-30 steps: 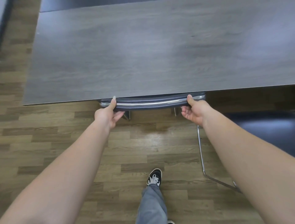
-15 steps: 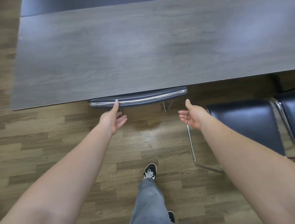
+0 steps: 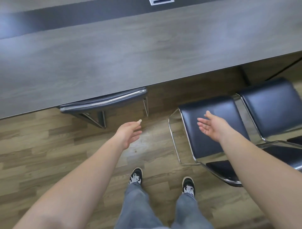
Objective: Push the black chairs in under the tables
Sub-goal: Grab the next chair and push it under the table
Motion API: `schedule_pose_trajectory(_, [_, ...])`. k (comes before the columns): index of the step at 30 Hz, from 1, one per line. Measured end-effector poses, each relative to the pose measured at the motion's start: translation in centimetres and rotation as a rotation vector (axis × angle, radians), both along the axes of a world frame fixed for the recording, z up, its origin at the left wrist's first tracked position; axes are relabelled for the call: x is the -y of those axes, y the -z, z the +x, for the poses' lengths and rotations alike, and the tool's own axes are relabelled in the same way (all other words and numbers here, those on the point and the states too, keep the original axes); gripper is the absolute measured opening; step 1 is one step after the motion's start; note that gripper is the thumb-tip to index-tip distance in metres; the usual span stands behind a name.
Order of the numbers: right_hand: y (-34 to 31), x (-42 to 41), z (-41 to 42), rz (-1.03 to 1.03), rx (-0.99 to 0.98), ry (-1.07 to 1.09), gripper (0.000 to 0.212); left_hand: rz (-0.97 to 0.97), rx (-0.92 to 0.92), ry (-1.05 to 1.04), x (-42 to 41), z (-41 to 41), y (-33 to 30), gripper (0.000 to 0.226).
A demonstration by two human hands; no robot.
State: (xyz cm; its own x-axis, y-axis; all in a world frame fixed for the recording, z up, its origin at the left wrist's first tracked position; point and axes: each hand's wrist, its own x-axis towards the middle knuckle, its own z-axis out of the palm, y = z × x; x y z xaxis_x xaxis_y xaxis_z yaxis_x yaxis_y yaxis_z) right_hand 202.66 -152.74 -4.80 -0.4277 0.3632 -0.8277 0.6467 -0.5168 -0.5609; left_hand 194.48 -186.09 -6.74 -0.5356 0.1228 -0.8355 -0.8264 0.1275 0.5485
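Note:
A black chair (image 3: 104, 100) with a chrome rail sits tucked under the grey wooden table (image 3: 130, 49); only its backrest top shows at the table's near edge. To its right a second black chair (image 3: 210, 130) with a chrome frame stands out on the floor, seat fully exposed. A third black chair (image 3: 271, 107) stands beside it at the far right. My left hand (image 3: 130, 133) hovers open over the floor, below and right of the tucked chair. Over the second chair's seat my right hand (image 3: 212, 127) is open, palm up, touching nothing.
The floor (image 3: 49, 147) is wood-look planks. My two feet in black and white sneakers (image 3: 135, 175) stand just behind the hands. A dark strip with a white-framed socket (image 3: 161, 2) runs along the table's far side.
Both hands let go of the tucked chair's backrest and drew back. The view and my hands have shifted right, bringing the two pulled-out chairs into sight.

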Motion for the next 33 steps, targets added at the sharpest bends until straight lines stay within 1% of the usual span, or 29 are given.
schedule_pose_trajectory(2, [-1.5,-1.4,0.9,-0.050,-0.097,-0.033,0.045,0.020,-0.086,-0.036,-3.0,2.4,-2.1,0.028])
schedule_pose_trajectory(5, [-3.8,-2.9,2.3,-0.114,-0.210,-0.123,0.037,0.035,-0.193,-0.085,-6.7,5.8,-5.3,0.026])
schedule_pose_trajectory(11, [-7.3,-7.3,7.5,-0.140,-0.270,-0.242,0.028,0.087,-0.259,-0.134,-12.8,14.2,-9.8,0.033])
schedule_pose_trajectory(16, [-7.2,-10.6,11.5,-0.121,-0.216,-0.240,0.017,0.110,-0.214,-0.136,-15.7,19.7,-10.2,0.029])
schedule_pose_trajectory(21, [-6.3,-12.9,16.4,-0.082,-0.164,-0.185,0.025,0.110,-0.155,-0.101,-17.7,23.7,-9.1,0.030])
schedule_pose_trajectory(27, [-6.3,-14.5,22.5,-0.076,-0.123,-0.101,0.013,0.129,-0.072,-0.038,-20.5,28.4,-8.0,0.020])
schedule_pose_trajectory(29, [-6.2,-15.5,24.4,-0.069,-0.114,-0.090,0.015,0.126,-0.053,-0.004,-21.8,29.7,-7.8,0.019])
schedule_pose_trajectory(33, [-5.6,-18.9,27.5,-0.049,-0.036,-0.078,0.028,0.129,-0.011,0.023,-24.6,32.2,-7.0,0.015])
